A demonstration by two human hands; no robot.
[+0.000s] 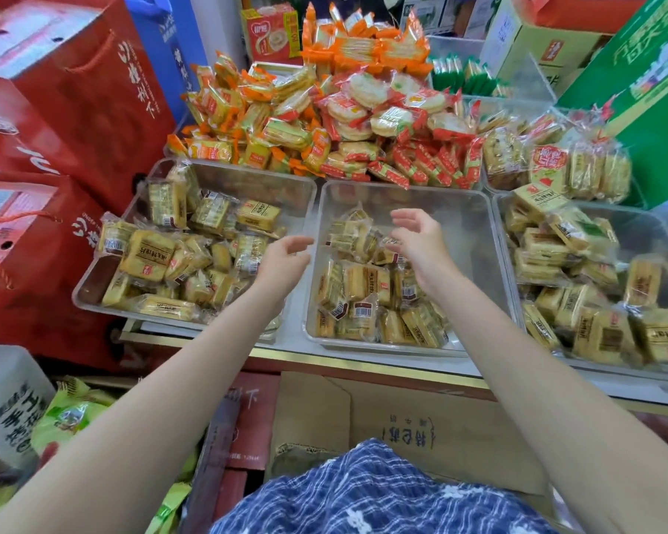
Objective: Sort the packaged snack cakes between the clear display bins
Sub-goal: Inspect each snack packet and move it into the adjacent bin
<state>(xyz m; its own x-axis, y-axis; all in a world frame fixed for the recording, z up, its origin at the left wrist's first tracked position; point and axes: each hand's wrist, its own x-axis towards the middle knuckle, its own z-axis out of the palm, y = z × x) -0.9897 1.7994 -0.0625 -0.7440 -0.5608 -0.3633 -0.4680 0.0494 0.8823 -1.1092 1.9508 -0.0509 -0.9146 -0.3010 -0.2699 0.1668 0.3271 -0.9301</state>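
Three clear display bins stand side by side on the counter: a left bin [93,271], a middle bin [402,194] and a right bin [517,264]. Each holds yellow packaged snack cakes [363,287]. The middle bin's far half is bare. My left hand [286,256] hovers over the gap between the left and middle bins, fingers loosely curved, holding nothing. My right hand [421,237] hovers above the cakes in the middle bin, palm turned left, fingers relaxed and empty.
Behind the bins lie heaps of orange-wrapped crackers [247,121] and red-wrapped round rice cakes [382,109]. Red gift boxes [55,102] stack at the left, a green carton [641,90] at the right. Cardboard boxes [421,429] sit below the counter's edge.
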